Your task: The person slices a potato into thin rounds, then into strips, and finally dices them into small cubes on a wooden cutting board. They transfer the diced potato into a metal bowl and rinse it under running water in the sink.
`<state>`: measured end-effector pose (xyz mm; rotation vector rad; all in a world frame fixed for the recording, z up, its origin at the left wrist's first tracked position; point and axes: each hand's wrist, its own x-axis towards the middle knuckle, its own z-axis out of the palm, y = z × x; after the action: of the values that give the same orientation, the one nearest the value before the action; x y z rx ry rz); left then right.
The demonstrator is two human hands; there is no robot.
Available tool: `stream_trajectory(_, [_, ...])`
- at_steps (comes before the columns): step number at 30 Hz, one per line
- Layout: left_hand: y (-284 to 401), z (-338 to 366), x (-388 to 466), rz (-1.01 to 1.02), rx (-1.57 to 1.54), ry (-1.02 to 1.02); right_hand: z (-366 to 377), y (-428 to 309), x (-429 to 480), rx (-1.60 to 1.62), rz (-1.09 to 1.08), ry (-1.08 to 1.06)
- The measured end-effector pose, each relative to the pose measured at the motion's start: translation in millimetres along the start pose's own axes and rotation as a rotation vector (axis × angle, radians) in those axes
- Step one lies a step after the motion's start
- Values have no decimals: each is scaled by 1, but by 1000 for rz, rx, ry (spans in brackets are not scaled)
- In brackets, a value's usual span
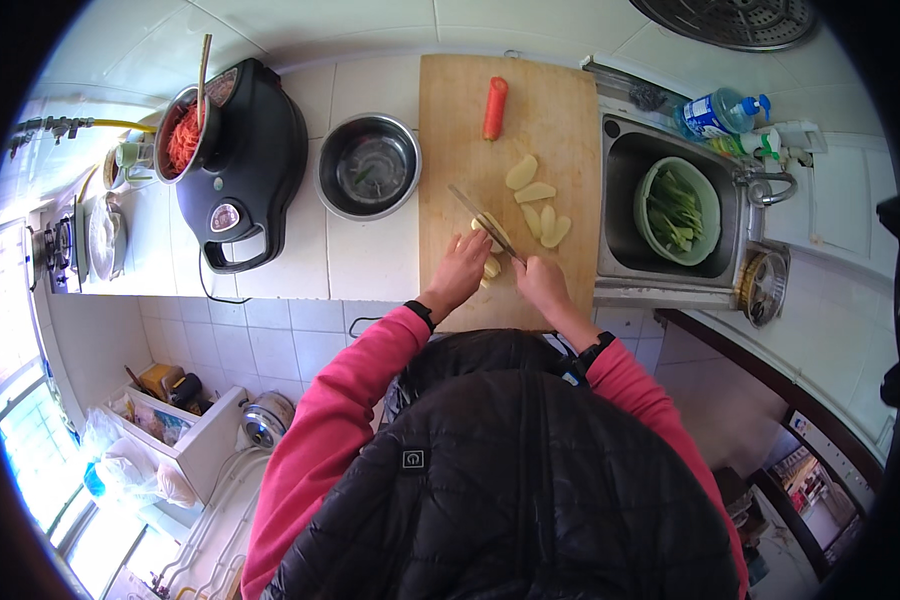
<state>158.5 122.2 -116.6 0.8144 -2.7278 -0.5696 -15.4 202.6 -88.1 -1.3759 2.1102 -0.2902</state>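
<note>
My right hand (544,285) grips the handle of a kitchen knife (484,217), its blade pointing up and left over the wooden cutting board (450,120). Under the blade lies a pale peeled piece, perhaps potato (493,226). My left hand (461,268) presses its fingertips on that piece, just left of the blade. More pale chunks (491,267) lie beside my left fingers, partly hidden. Several cut pale pieces (534,192) are scattered right of the knife. Toward the back of the board lies a peeled carrot length (496,109).
Left of the board stands a steel bowl (368,166). Beyond it, a black electric griddle (251,165) bears a bowl of shredded carrot (184,141) with chopsticks. On the right, the sink (619,247) holds a pale green basin (712,217) with leafy greens; a blue pump bottle (720,112) stands behind.
</note>
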Motion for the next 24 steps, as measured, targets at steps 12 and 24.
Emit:
stream_trajectory(12, [0, -4, -5, 45, 18, 12, -1, -6, -9, 22, -39, -31])
stream_trajectory(24, [0, -1, -1, 32, -4, -48, 13, -9, -1, -53, 37, -43])
